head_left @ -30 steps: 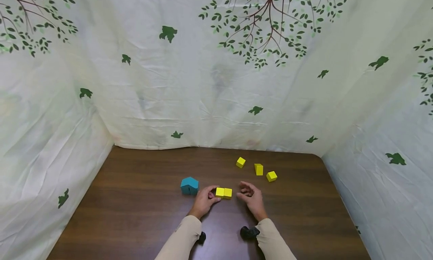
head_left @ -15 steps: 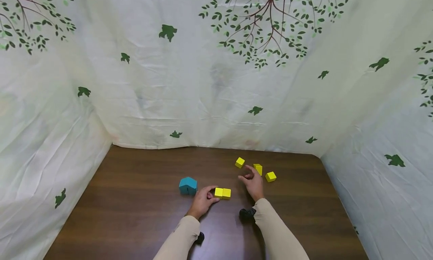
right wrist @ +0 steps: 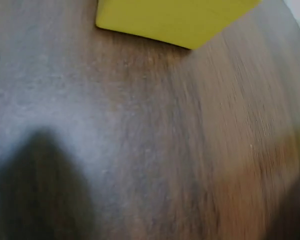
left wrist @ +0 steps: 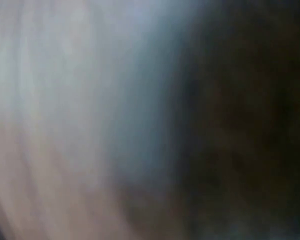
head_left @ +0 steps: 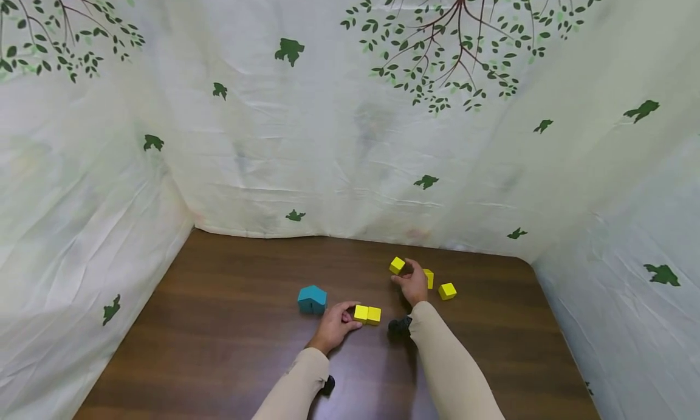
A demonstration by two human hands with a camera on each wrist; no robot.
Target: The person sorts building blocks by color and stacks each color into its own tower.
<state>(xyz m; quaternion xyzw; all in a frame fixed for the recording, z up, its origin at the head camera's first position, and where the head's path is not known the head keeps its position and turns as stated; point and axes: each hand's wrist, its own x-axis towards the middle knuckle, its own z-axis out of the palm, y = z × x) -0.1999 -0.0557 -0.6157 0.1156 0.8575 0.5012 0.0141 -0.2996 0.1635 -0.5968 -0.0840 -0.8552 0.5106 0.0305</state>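
In the head view, two yellow blocks (head_left: pixel 367 315) stand side by side on the table. My left hand (head_left: pixel 332 327) holds the left one, thumb at its near side and index finger at its far side. Farther back, my right hand (head_left: pixel 414 284) reaches to a single yellow cube (head_left: pixel 397 265), its thumb and index finger spread beside it; whether they touch is too small to tell. The right wrist view shows a yellow block (right wrist: pixel 165 20) at the top with no finger closed on it. Blur fills the left wrist view.
A blue house-shaped block (head_left: pixel 312 299) stands left of the left hand. Another yellow block (head_left: pixel 429 278) is partly hidden behind the right hand, and a yellow cube (head_left: pixel 447 291) lies to its right. White printed cloth (head_left: pixel 350 183) encloses the table (head_left: pixel 229 347).
My right hand has moved away from the yellow pair, back toward the far yellow cube. The left hand stays at the pair. The head view has shifted slightly.
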